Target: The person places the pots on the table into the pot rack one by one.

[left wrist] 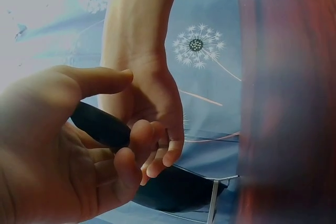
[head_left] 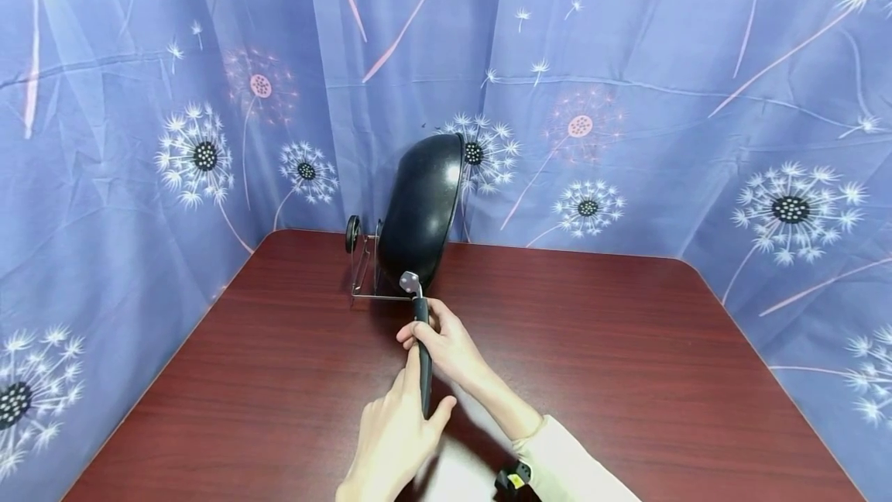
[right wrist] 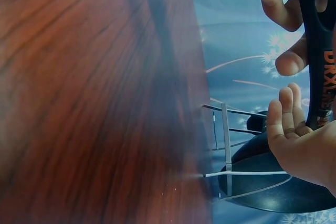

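Observation:
A black wok (head_left: 425, 200) stands on its side in a wire rack (head_left: 379, 297), its rim facing right. Its black handle (right wrist: 318, 85) points toward me and has a hole near the end and orange lettering. Close to the wok, my right hand (head_left: 449, 343) pinches the handle, thumb laid across the top and fingers on the far side. My left hand (head_left: 397, 424) lies along the handle's near end, its fingers touching the left side and its thumb spread away to the right. In the left wrist view, the handle (left wrist: 100, 124) crosses in front of the left palm.
A round black piece (head_left: 353, 234) sits at the rack's left end. Both stand near the back edge of the dark red wooden table (head_left: 592, 331). Blue curtains (head_left: 627, 45) with dandelion prints hang behind and at the sides. A small black device (head_left: 514, 479) is by my right sleeve.

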The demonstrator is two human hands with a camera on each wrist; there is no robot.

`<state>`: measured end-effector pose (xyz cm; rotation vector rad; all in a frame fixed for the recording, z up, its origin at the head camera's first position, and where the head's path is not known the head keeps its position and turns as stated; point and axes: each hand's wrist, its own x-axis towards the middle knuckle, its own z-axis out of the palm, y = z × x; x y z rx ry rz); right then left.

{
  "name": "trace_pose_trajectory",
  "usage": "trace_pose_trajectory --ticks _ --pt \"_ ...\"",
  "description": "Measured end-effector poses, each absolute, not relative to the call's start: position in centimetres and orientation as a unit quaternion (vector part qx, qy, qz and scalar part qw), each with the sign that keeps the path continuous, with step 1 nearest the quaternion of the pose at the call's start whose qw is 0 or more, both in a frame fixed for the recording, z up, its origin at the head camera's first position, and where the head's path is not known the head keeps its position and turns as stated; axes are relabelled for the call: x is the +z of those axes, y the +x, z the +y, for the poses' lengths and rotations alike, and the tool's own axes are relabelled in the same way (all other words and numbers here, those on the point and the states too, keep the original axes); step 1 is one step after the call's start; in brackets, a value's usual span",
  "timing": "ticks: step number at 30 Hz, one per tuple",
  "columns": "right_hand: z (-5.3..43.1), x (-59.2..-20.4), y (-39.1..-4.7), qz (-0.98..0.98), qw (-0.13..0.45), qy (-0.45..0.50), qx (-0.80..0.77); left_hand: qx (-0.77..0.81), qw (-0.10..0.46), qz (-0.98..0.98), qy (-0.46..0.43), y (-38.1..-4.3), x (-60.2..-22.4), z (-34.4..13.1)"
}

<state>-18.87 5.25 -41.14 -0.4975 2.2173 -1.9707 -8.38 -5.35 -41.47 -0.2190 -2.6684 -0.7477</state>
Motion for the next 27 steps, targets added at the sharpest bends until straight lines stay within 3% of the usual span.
trace_pose_trajectory --ticks 11,27 --pt "5.4 -41.3 -19.1 0.754 0.062 -0.169 -0.632 -0.263 0.162 -0.948 -0.080 -8.6 -41.6 -5.6" --pt "8.9 -40.1 -18.8 0.790 0.025 -0.201 -0.578 -0.306 0.074 -0.946 -0.082 -8.7 -40.1 -8.1"
